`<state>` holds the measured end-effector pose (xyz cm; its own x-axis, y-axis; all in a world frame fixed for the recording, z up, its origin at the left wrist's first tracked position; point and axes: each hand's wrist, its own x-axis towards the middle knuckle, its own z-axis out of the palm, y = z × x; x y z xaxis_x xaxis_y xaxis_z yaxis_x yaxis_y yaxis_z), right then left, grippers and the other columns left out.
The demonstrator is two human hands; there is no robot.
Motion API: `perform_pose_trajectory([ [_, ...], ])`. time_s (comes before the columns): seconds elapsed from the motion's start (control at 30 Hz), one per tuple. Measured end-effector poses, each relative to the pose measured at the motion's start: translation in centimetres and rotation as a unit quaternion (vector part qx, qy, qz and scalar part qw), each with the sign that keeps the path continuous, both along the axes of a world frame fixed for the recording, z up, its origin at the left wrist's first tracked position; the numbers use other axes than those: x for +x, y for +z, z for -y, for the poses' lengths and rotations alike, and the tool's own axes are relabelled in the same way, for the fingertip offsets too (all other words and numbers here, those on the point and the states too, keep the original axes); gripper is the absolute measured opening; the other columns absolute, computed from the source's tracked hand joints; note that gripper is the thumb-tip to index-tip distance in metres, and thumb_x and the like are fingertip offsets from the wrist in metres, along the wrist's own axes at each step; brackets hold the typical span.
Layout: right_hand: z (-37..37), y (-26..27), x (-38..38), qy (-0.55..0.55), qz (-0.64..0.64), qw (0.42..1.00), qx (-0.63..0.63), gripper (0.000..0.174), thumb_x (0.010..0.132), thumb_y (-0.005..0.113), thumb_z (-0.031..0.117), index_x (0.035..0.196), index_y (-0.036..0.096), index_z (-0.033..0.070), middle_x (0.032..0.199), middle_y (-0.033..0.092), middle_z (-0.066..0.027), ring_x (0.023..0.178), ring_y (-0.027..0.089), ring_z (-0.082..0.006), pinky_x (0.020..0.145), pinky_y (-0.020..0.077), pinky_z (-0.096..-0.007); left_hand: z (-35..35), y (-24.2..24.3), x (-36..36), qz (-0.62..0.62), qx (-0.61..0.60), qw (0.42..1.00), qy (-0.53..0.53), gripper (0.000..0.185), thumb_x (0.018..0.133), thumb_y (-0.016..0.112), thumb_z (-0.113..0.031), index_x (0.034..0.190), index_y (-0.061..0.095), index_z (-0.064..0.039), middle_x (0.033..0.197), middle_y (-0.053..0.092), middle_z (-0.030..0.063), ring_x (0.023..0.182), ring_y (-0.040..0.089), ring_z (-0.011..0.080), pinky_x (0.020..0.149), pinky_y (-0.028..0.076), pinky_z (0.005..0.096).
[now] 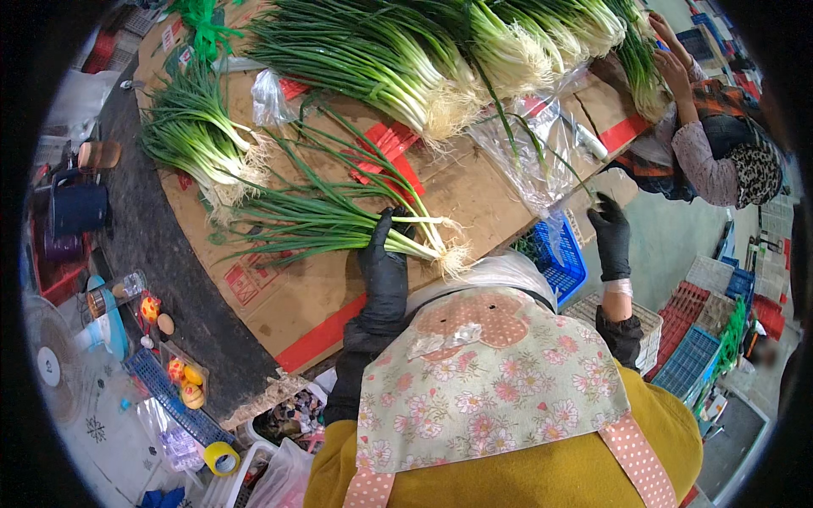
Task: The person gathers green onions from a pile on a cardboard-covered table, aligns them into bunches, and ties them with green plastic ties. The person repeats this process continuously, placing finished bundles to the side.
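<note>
In a black glove, my left hand (pixel 385 270) grips a small bunch of scallions (pixel 317 228) above the cardboard-covered table (pixel 495 219). Their white stems and roots point right, and the green leaves fan out to the left. My right hand (pixel 611 238), also gloved in black, is off the table's right edge. A thin green scallion leaf (pixel 565 166) reaches its bent fingers; whether they pinch it cannot be told. Left of the held bunch lies a smaller scallion pile (pixel 213 143). Big scallion bundles (pixel 381 70) lie along the far side, roots towards me.
Clear plastic film (pixel 533 155) lies at the table's right edge, above a blue plastic crate (pixel 562 257). A co-worker's hands (pixel 673 66) hold scallions at the far right. Left stand a fan (pixel 47 365) and a dark blue jug (pixel 79 203). Stacked crates (pixel 689 359) are at right.
</note>
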<state>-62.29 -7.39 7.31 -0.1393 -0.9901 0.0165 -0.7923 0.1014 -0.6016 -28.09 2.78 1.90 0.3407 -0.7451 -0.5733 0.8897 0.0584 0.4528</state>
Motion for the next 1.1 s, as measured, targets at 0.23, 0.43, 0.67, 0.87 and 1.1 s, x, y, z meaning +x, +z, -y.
perform_pose_trajectory([
  [0.23, -0.4, 4.5, 9.1, 0.174, 0.178, 0.968, -0.032, 0.02, 0.082, 0.05, 0.0, 0.099, 0.059, 0.002, 0.095, 0.06, -0.0095, 0.092, 0.055, -0.0196, 0.082, 0.0408, -0.0281, -0.2, 0.3, 0.0, 0.139, 0.029, 0.97, -0.197, 0.031, 0.083, 0.053, -0.006, 0.113, 0.046, 0.002, 0.103, 0.056, 0.0143, 0.094, 0.057, 0.0235, 0.08, 0.049, 0.0354],
  [0.43, -2.6, 0.4, 16.9, 0.458, 0.175, 0.869, 0.073, 0.032, 0.071, 0.068, 0.015, 0.1, 0.06, 0.006, 0.091, 0.057, -0.0139, 0.081, 0.055, -0.0304, 0.071, 0.0451, -0.0358, 0.0, 2.1, 0.0, 0.126, 0.007, 0.974, -0.188, 0.028, 0.08, 0.055, -0.001, 0.107, 0.048, 0.003, 0.099, 0.055, 0.012, 0.089, 0.058, 0.0225, 0.075, 0.051, 0.0324],
  [0.67, -1.8, -0.5, 16.8, 0.418, 0.158, 0.889, 0.102, 0.014, 0.076, 0.063, 0.012, 0.087, 0.062, 0.004, 0.08, 0.056, -0.012, 0.074, 0.056, -0.0254, 0.066, 0.044, -0.0336, -0.6, 1.2, -0.7, 0.283, 0.005, 0.945, -0.164, 0.027, 0.083, 0.054, -0.006, 0.106, 0.051, 0.007, 0.1, 0.057, 0.0137, 0.091, 0.058, 0.0211, 0.079, 0.049, 0.0309],
  [0.87, -0.1, 1.6, 11.3, 0.242, 0.27, 0.909, 0.206, 0.018, 0.086, 0.054, 0.017, 0.09, 0.061, 0.001, 0.085, 0.061, -0.0072, 0.077, 0.055, -0.0152, 0.071, 0.0434, -0.0292, -0.2, 1.3, -0.4, 0.075, 0.045, 0.994, -0.071, 0.022, 0.082, 0.058, -0.006, 0.102, 0.055, 0.0, 0.1, 0.057, 0.0099, 0.09, 0.058, 0.0199, 0.072, 0.052, 0.0304],
  [1.1, -0.2, 3.0, 12.5, 0.184, 0.427, 0.847, 0.257, 0.02, 0.086, 0.053, 0.013, 0.102, 0.053, 0.0, 0.087, 0.062, -0.0051, 0.079, 0.059, -0.0146, 0.069, 0.0471, -0.0264, 0.7, 2.0, -0.5, 0.078, 0.01, 0.987, -0.139, 0.027, 0.086, 0.052, -0.009, 0.11, 0.049, 0.004, 0.102, 0.056, 0.0153, 0.094, 0.058, 0.0243, 0.08, 0.052, 0.0354],
])
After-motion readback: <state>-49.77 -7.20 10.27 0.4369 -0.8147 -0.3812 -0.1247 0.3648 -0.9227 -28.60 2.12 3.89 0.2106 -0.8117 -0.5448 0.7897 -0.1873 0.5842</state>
